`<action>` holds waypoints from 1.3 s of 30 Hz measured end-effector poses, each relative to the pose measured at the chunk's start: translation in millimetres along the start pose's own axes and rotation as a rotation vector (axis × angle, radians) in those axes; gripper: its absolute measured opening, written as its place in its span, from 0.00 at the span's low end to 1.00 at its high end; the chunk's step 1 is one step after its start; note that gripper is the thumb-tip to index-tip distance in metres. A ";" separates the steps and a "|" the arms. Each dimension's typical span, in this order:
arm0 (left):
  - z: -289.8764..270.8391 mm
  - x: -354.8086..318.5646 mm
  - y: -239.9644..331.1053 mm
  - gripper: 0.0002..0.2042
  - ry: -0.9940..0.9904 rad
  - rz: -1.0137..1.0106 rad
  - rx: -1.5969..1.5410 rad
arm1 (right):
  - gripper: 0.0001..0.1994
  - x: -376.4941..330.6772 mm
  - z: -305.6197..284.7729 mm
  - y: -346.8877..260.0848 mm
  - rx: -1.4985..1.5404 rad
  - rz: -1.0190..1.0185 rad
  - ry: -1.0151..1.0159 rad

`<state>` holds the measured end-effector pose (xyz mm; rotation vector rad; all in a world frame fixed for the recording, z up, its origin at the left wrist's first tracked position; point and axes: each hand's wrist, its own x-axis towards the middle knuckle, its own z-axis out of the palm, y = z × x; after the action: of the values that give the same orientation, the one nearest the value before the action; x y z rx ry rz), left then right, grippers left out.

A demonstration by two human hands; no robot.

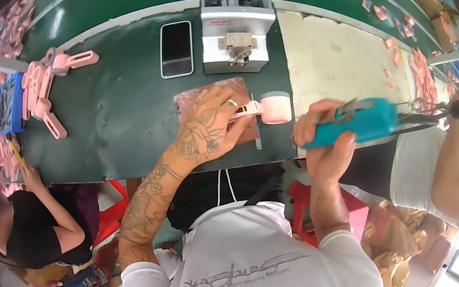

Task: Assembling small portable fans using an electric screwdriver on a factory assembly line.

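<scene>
My left hand (206, 124) is closed over the handle of a pink part with a round, cup-shaped head (276, 108), which looks like a small handheld fan. Its head points right, and my fingers cover most of the handle. Under it lies a worn reddish pad (188, 98) on the green bench. At the bench's front edge, right of the pink part, my right hand (323, 139) grips a teal power screwdriver (364, 120), held sideways and slightly blurred. Its tip is not visible. A thin metal strip (258, 136) lies beside the pad.
Behind the pad stand a grey-white machine (234, 31) and a phone (176, 50). Several pink parts (37, 91) lie left, next to a blue crate (8, 104). Co-workers sit on both sides; one's hand (30, 176) is at the left bench edge. More pink parts (421, 78) are at right.
</scene>
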<state>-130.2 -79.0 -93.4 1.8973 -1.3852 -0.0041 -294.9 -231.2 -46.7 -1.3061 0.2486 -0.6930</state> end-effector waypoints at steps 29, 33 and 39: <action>-1.9 -13.5 -22.3 0.21 0.059 -0.137 -0.015 | 0.23 98.9 72.3 40.3 -0.121 -0.129 -0.072; -0.4 -15.0 -23.5 0.21 0.067 -0.136 -0.009 | 0.21 91.8 70.0 40.4 -0.092 -0.094 -0.104; 1.2 -14.9 -24.2 0.21 0.049 -0.142 0.007 | 0.20 93.4 64.9 56.1 -0.065 -0.067 -0.122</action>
<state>-117.2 -64.9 -114.4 1.9853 -1.2172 -0.0221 -169.0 -229.6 -62.5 -1.4183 0.1299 -0.6639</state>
